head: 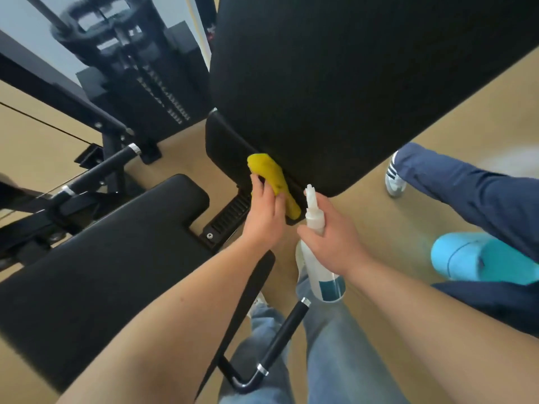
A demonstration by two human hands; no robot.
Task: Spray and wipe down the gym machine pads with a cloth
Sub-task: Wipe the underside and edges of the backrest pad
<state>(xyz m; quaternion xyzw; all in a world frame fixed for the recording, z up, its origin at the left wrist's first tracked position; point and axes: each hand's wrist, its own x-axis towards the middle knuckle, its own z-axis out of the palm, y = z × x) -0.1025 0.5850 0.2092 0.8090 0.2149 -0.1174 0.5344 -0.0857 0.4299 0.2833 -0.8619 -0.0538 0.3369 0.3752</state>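
Against back pad (350, 91), left hand (264, 212) presses cloth (272, 177)

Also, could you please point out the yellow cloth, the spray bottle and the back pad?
yellow cloth (268, 167), head view, its upper fold.
spray bottle (314, 215), head view, its white neck.
back pad (335, 83), head view, its black middle.

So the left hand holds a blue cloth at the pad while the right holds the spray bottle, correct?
No: the head view shows the cloth is yellow, not blue. The left hand does hold it at the pad, and the right hand holds the spray bottle.
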